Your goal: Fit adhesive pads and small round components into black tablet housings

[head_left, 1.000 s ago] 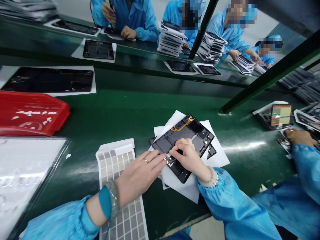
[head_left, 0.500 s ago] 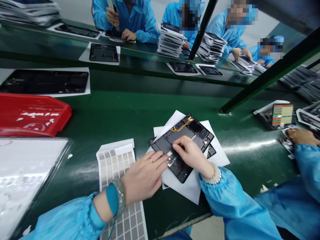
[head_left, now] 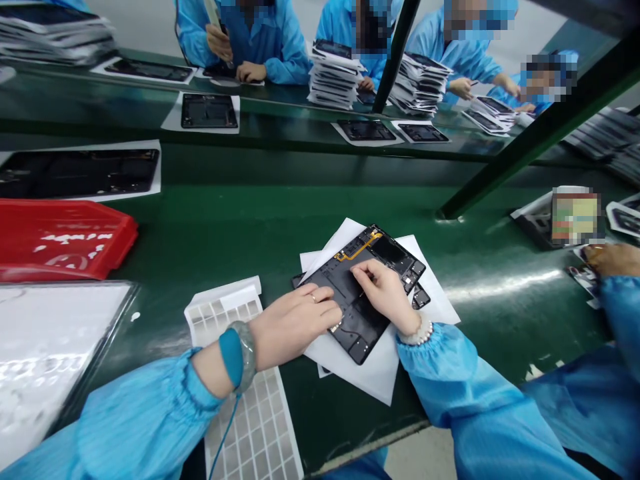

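Observation:
A black tablet housing (head_left: 325, 277) with an orange flex cable (head_left: 357, 250) lies tilted on white paper sheets (head_left: 370, 377), partly over another dark housing (head_left: 421, 297). My left hand (head_left: 297, 320) rests on its near left edge, fingers extended and slightly bent, gripping nothing. Above the middle of the housing, my right hand (head_left: 383, 293) has thumb and forefinger pinched together; whatever is between them is too small to make out. Under my left forearm is a sheet of grey square stickers (head_left: 260, 427).
A red bin (head_left: 65, 233) and a clear-covered white sheet (head_left: 65, 333) are on the left. A slanted green post (head_left: 500, 167) rises at the right. Co-workers sit across the bench behind paper stacks (head_left: 333, 77); a neighbour's hand (head_left: 615, 259) works at far right.
My left hand has slid slightly up and right along the housing's edge, its fingers bending more. My pinched right hand has moved a little up and right, away from the left fingers.

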A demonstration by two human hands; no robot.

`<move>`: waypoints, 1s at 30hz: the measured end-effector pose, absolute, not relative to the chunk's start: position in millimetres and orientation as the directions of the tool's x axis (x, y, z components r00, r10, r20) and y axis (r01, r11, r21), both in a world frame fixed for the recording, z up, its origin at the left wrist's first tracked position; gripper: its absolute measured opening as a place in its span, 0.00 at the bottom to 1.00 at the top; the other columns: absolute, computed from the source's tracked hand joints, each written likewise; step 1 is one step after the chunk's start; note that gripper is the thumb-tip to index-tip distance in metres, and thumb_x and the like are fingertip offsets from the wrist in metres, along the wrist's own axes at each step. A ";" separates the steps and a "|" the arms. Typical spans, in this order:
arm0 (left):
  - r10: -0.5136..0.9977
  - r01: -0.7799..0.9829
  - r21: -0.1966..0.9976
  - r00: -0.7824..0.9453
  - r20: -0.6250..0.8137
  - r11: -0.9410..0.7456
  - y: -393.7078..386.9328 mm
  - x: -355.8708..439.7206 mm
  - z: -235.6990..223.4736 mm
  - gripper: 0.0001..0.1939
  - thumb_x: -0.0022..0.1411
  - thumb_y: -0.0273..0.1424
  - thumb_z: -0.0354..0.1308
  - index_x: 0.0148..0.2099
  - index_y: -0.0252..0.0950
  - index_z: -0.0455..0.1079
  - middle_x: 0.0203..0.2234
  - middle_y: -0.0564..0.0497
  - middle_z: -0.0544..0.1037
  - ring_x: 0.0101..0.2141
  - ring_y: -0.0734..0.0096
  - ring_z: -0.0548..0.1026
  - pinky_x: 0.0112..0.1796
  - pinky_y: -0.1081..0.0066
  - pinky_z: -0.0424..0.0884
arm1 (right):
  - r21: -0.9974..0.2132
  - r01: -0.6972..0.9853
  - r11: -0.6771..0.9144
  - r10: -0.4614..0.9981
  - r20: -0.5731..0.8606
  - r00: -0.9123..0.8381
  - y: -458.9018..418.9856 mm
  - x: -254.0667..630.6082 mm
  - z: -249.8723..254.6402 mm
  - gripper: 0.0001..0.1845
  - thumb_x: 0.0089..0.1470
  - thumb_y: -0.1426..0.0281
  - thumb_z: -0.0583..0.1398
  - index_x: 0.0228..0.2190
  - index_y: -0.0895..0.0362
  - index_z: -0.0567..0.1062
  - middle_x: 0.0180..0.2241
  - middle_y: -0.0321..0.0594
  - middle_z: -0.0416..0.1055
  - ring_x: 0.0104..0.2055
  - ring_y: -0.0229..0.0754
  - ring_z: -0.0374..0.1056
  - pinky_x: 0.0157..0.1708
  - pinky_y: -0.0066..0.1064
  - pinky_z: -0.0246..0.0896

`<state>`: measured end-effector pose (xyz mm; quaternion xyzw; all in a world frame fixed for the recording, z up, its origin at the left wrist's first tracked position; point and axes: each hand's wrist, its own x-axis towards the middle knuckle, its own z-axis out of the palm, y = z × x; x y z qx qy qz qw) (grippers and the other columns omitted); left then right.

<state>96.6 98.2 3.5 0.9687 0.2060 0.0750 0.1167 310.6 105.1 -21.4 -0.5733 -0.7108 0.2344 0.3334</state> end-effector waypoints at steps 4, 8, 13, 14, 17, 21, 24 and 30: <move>0.485 0.439 0.354 0.873 0.048 -0.826 101.2 94.6 1.8 0.05 0.61 0.25 0.57 0.35 0.37 0.63 0.34 0.52 0.74 0.45 0.61 0.67 0.44 0.65 0.60 | -0.735 0.640 0.222 0.974 0.195 -0.115 106.3 312.6 -23.1 0.11 0.59 0.65 0.55 0.29 0.55 0.74 0.32 0.38 0.74 0.33 0.40 0.70 0.34 0.30 0.63; 0.520 0.460 0.386 0.852 0.062 -0.799 100.8 92.4 1.9 0.06 0.61 0.25 0.57 0.36 0.37 0.62 0.35 0.53 0.75 0.46 0.62 0.67 0.45 0.65 0.59 | -0.743 0.632 0.220 0.975 0.188 -0.118 106.2 312.7 -22.7 0.11 0.59 0.65 0.55 0.29 0.55 0.74 0.31 0.38 0.74 0.33 0.40 0.70 0.34 0.29 0.63; 0.502 0.442 0.350 0.859 0.101 -0.826 94.5 93.7 0.4 0.06 0.61 0.27 0.58 0.36 0.38 0.62 0.37 0.53 0.75 0.45 0.62 0.67 0.45 0.64 0.58 | -0.743 0.632 0.219 0.975 0.185 -0.120 106.7 313.0 -23.2 0.11 0.58 0.65 0.55 0.29 0.55 0.74 0.32 0.38 0.74 0.34 0.40 0.70 0.34 0.29 0.62; 0.487 0.426 0.349 0.866 0.108 -0.835 93.8 94.2 -0.4 0.06 0.61 0.27 0.58 0.36 0.38 0.62 0.37 0.54 0.75 0.46 0.63 0.67 0.45 0.65 0.58 | -0.743 0.633 0.218 0.976 0.183 -0.121 106.8 313.1 -23.4 0.11 0.58 0.65 0.55 0.29 0.55 0.74 0.32 0.38 0.74 0.34 0.40 0.70 0.34 0.29 0.62; 0.510 0.448 0.342 0.852 0.115 -0.826 94.4 94.8 -2.8 0.07 0.61 0.30 0.60 0.37 0.38 0.62 0.39 0.54 0.75 0.46 0.63 0.67 0.46 0.65 0.58 | -0.744 0.635 0.208 0.978 0.172 -0.119 106.8 313.3 -23.3 0.11 0.59 0.65 0.55 0.29 0.55 0.74 0.32 0.38 0.75 0.34 0.40 0.70 0.35 0.30 0.62; 0.516 0.465 0.301 0.848 0.120 -0.833 97.1 93.2 -7.0 0.10 0.60 0.33 0.62 0.38 0.38 0.64 0.40 0.54 0.76 0.46 0.63 0.68 0.46 0.64 0.57 | -0.748 0.636 0.189 0.982 0.158 -0.106 106.4 312.7 -21.7 0.11 0.58 0.64 0.55 0.29 0.55 0.74 0.32 0.39 0.75 0.34 0.41 0.70 0.35 0.31 0.63; 0.511 0.457 0.273 0.842 0.172 -0.846 96.2 92.6 -11.1 0.11 0.58 0.34 0.63 0.37 0.38 0.64 0.40 0.55 0.77 0.46 0.63 0.68 0.46 0.64 0.57 | -0.751 0.633 0.188 0.982 0.156 -0.107 106.2 312.5 -21.1 0.12 0.58 0.64 0.54 0.29 0.55 0.75 0.32 0.39 0.75 0.34 0.41 0.70 0.35 0.31 0.64; 0.523 0.479 0.285 0.846 0.103 -0.830 100.2 97.9 -6.7 0.12 0.57 0.34 0.65 0.36 0.37 0.64 0.36 0.54 0.77 0.45 0.62 0.69 0.45 0.64 0.59 | -0.754 0.628 0.194 0.981 0.158 -0.113 105.9 313.4 -22.7 0.12 0.58 0.64 0.55 0.29 0.55 0.74 0.32 0.38 0.74 0.34 0.40 0.70 0.35 0.30 0.63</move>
